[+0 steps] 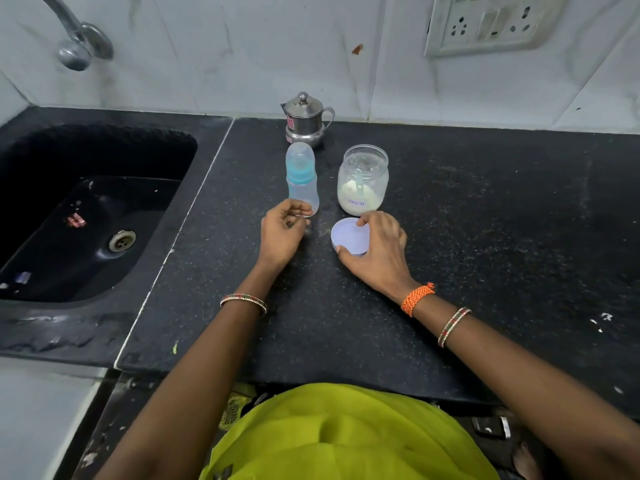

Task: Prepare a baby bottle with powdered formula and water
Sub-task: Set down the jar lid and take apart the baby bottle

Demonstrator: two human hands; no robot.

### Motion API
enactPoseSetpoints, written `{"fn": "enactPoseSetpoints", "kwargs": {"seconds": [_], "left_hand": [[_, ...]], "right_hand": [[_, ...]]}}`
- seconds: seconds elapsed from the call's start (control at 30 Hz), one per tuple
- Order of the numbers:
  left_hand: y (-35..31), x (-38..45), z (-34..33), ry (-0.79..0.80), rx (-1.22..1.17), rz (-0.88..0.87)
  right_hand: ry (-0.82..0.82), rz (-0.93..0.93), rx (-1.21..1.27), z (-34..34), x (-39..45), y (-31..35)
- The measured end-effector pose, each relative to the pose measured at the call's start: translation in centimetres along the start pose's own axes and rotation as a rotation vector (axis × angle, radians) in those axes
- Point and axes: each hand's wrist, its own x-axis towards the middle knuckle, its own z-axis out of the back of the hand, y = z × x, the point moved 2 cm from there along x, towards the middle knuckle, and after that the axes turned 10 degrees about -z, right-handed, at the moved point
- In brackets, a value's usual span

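Observation:
A clear baby bottle (300, 176) with a blue collar and a see-through cap stands upright on the black counter (485, 237). To its right stands an uncapped clear jar (362, 180) labelled formula, with white powder and a scoop inside. The jar's white lid (348, 240) lies upside down on the counter in front of the jar. My right hand (379, 251) grips the lid's rim with thumb and fingers. My left hand (282, 232) hovers at the bottle's base, fingers loosely curled and empty, just short of the bottle.
A small steel pot with a lid (305, 121) stands behind the bottle by the tiled wall. A black sink (86, 209) with a drain lies to the left, under a steel tap (74, 39). A wall socket panel (491, 22) is at the upper right.

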Motion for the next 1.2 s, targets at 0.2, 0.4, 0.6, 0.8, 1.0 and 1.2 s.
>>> {"fn": "enactPoseSetpoints", "kwargs": {"seconds": [0.2, 0.4, 0.6, 0.8, 1.0, 1.2], "left_hand": [[-1.2, 0.8, 1.5, -0.191, 0.027, -0.098], [-1.1, 1.8, 1.6, -0.136, 0.096, -0.058], [-2.5, 2.9, 1.4, 0.023, 0.139, -0.140], [-4.9, 3.6, 3.7, 0.274, -0.039, -0.012], [-3.8, 3.3, 6.8, 0.200, -0.069, 0.061], [-2.5, 2.3, 9.2, 0.034, -0.085, 0.084]], "right_hand": [[-0.194, 0.334, 0.182, 3.0, 3.0, 7.4], [-0.081, 0.243, -0.328, 1.2, 10.5, 12.3], [0.066, 0.149, -0.213, -0.8, 11.6, 12.6], [0.331, 0.203, 0.055, 1.3, 11.1, 13.1], [0.573, 0.146, 0.244, 4.0, 11.9, 13.7], [0.268, 0.151, -0.259, -0.2, 11.1, 11.9]]}}
